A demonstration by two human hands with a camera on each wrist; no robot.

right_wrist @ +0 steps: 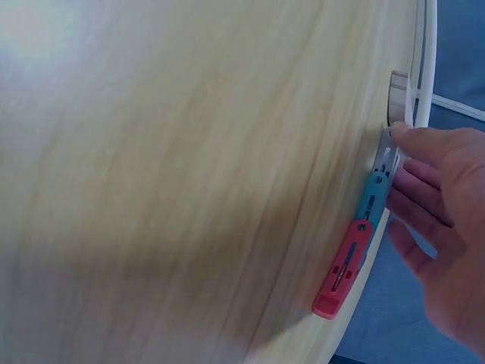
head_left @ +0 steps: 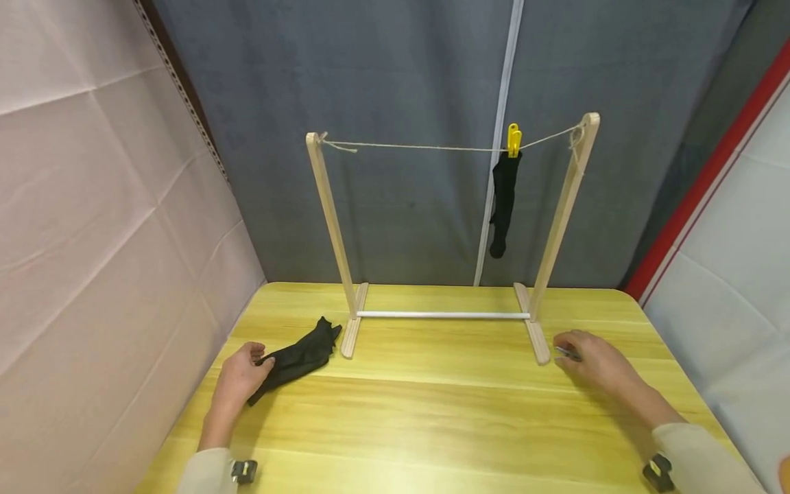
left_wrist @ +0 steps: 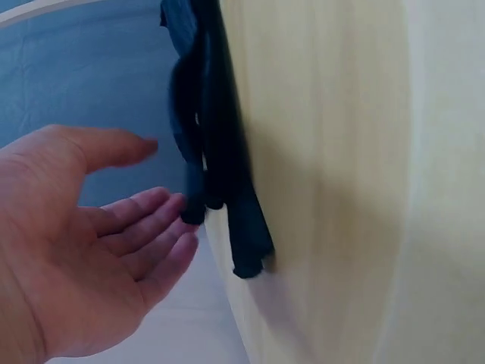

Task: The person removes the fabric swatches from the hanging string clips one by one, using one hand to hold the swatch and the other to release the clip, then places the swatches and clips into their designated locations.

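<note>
While the wooden drying frame (head_left: 453, 226) stands at twelve o'clock on the yellow surface (head_left: 432, 412), a black sock (head_left: 299, 358) is seen in the head view lying flat at about ten o'clock, just beside the frame's left foot. The left hand (head_left: 241, 376) is laid against the sock's near end, its fingers loosely spread and nothing yet gripped, as though the cloth is being reached for rather than lifted. At two o'clock the right hand (head_left: 595, 360) is rested beside the frame's right foot, with something small under its fingertips. A second black sock (head_left: 503, 202) is hung from the string (head_left: 432, 147) by a yellow clothespin (head_left: 513, 139), so that it dangles clear of the surface.

In the left wrist view, the left hand (left_wrist: 91, 250) is shown open, palm towards the black sock (left_wrist: 216, 152), the fingertips (left_wrist: 178, 208) just touching a fold of it; no grip is closed round it.

In the right wrist view, a row of clothespins (right_wrist: 360, 246), one red, one blue and a pale one, is seen lying at the edge of the surface (right_wrist: 189, 174). The pale pin at the far end is touched by the thumb and fingers (right_wrist: 413, 193) of the right hand (right_wrist: 443, 250), which are narrowed about it; whether it is truly pinched cannot be told.
</note>
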